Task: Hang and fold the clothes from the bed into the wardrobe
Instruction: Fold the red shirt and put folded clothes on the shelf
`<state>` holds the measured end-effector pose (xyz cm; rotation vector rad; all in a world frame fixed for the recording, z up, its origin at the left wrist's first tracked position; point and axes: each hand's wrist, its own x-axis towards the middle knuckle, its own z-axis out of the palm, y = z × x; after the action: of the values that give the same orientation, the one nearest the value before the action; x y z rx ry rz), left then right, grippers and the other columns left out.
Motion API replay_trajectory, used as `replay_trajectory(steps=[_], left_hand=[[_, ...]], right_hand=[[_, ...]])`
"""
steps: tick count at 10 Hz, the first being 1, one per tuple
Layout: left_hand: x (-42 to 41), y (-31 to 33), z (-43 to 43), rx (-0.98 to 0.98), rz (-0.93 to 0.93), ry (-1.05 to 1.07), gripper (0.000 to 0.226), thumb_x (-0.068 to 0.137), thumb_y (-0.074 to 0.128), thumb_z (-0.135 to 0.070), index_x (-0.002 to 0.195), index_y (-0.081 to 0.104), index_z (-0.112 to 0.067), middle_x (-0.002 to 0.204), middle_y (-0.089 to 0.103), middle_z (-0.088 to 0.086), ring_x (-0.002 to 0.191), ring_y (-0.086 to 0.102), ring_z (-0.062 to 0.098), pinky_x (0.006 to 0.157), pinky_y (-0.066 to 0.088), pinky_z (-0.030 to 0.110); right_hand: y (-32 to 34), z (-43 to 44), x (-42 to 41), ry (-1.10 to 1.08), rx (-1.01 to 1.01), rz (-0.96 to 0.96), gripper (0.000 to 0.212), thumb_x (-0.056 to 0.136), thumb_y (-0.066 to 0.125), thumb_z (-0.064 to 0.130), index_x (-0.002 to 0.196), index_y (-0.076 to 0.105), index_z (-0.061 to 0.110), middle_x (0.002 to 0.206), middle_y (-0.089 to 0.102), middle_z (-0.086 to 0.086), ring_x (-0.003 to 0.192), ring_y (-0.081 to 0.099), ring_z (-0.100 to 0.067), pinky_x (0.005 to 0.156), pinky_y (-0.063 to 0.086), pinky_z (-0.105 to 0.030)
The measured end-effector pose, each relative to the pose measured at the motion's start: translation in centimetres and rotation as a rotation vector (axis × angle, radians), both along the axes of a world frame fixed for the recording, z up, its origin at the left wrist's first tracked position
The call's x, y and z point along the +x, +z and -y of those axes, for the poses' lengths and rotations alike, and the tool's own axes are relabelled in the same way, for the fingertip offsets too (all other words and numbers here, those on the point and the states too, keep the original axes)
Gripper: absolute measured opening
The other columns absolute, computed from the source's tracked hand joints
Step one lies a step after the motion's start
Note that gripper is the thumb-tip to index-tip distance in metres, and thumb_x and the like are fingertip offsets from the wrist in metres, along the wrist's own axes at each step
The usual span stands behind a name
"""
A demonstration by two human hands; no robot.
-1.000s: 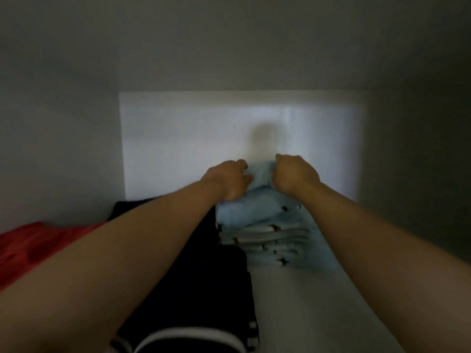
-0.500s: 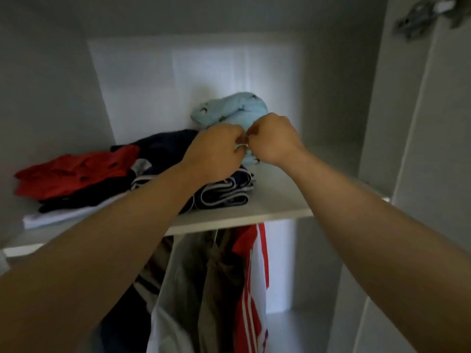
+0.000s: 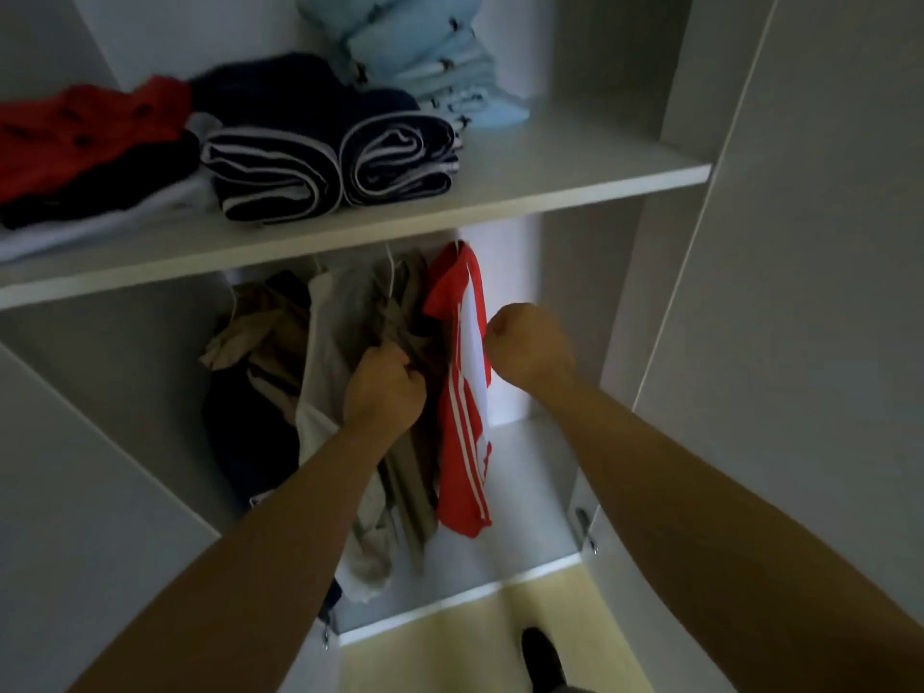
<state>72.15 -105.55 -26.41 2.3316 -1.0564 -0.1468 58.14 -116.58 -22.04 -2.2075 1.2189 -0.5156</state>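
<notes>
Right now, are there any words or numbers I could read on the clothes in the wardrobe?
No readable text anywhere.
Red shirt: only white stripes, no letters.
Light blue folded clothes: small dark marks, too blurred to read.
Dark rolled clothes: only white edging.
Olive garment the left hand grips: plain.

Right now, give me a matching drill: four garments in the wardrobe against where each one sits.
Things:
1. light blue stack
2. navy striped rolls
3. folded red garment
4. red-and-white shirt

Places:
A. hanging under the shelf
B. shelf, far left
C. shelf, front middle
D. shelf, back right

Pairs: 1-D, 2-C, 3-B, 4-A
</notes>
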Motion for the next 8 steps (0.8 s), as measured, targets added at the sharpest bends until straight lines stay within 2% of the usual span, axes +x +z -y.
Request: replay_trajectory(steps=[1, 2, 3, 4, 5, 6, 7, 8], left_hand=[[2.2, -1.7, 1.6, 0.110, -0.049, 0.077, 0.028, 0.099, 0.052, -0.024, 0.119, 0.052, -0.005, 0.118, 0.060, 0.017, 0.096, 0.059, 0.029, 0.074, 0.044, 0.036], [4.4, -3.2, 3.8, 0.192, -0.038, 0.133, 0.038, 0.100, 0.052, -0.027, 0.127, 0.045, -0.002, 0.129, 0.053, 0.021, 0.112, 0.055, 0.036, 0.080, 0.040, 0.038], [6.3, -4.9, 5.9, 0.250, -0.020, 0.178, 0.048, 0.100, 0.051, -0.032, 0.134, 0.041, 0.001, 0.136, 0.048, 0.023, 0.119, 0.052, 0.038, 0.085, 0.040, 0.039], [7.9, -6.6, 7.6, 0.412, -0.051, 0.173, 0.060, 0.101, 0.046, -0.040, 0.144, 0.034, -0.001, 0.141, 0.044, 0.024, 0.121, 0.051, 0.040, 0.085, 0.041, 0.044], [8.4, -7.7, 8.8, 0.481, 0.000, 0.148, 0.056, 0.101, 0.050, -0.033, 0.143, 0.036, 0.003, 0.137, 0.049, 0.028, 0.120, 0.052, 0.044, 0.092, 0.044, 0.046], [8.1, -8.0, 9.8, 0.482, 0.071, 0.072, 0.047, 0.099, 0.054, -0.019, 0.139, 0.040, 0.003, 0.136, 0.050, 0.028, 0.120, 0.053, 0.045, 0.095, 0.044, 0.046], [7.7, -8.0, 11.3, 0.508, 0.051, -0.013, 0.060, 0.099, 0.054, -0.015, 0.151, 0.026, 0.001, 0.147, 0.042, 0.025, 0.130, 0.047, 0.045, 0.102, 0.041, 0.045], [6.1, -8.3, 12.9, 0.458, 0.021, -0.038, 0.064, 0.099, 0.055, -0.016, 0.153, 0.023, -0.002, 0.146, 0.044, 0.024, 0.128, 0.049, 0.043, 0.101, 0.043, 0.044]], right_hand=[[-3.1, 1.4, 2.3, 0.011, 0.131, -0.058, 0.029, 0.097, 0.057, 0.024, 0.119, 0.062, 0.006, 0.105, 0.068, -0.007, 0.070, 0.061, -0.017, 0.075, 0.057, -0.031], [-4.7, 2.9, 4.7, -0.002, 0.249, -0.036, 0.038, 0.097, 0.060, 0.029, 0.131, 0.053, 0.012, 0.117, 0.065, -0.007, 0.091, 0.067, -0.025, 0.088, 0.058, -0.039], [-6.4, 5.0, 7.3, -0.039, 0.297, -0.050, 0.043, 0.097, 0.059, 0.037, 0.134, 0.051, 0.015, 0.120, 0.064, -0.006, 0.101, 0.067, -0.027, 0.092, 0.056, -0.039], [-8.8, 6.8, 9.5, -0.101, 0.297, -0.070, 0.053, 0.095, 0.057, 0.050, 0.136, 0.043, 0.019, 0.119, 0.061, -0.002, 0.103, 0.065, -0.026, 0.092, 0.056, -0.040], [-10.7, 8.9, 10.6, -0.135, 0.354, -0.073, 0.047, 0.094, 0.060, 0.046, 0.131, 0.047, 0.020, 0.113, 0.061, -0.002, 0.101, 0.065, -0.027, 0.090, 0.056, -0.040], [-12.1, 10.7, 9.8, -0.016, 0.271, -0.130, 0.030, 0.097, 0.051, 0.025, 0.122, 0.060, 0.011, 0.113, 0.064, -0.011, 0.105, 0.063, -0.032, 0.080, 0.052, -0.039], [-12.7, 11.6, 8.4, 0.003, 0.133, -0.140, 0.027, 0.095, 0.055, 0.015, 0.118, 0.064, 0.006, 0.111, 0.068, -0.013, 0.101, 0.067, -0.033, 0.079, 0.054, -0.041], [-13.1, 13.5, 6.4, -0.046, 0.099, -0.119, 0.028, 0.091, 0.056, 0.013, 0.116, 0.065, 0.004, 0.098, 0.066, -0.011, 0.093, 0.069, -0.034, 0.078, 0.058, -0.041]])
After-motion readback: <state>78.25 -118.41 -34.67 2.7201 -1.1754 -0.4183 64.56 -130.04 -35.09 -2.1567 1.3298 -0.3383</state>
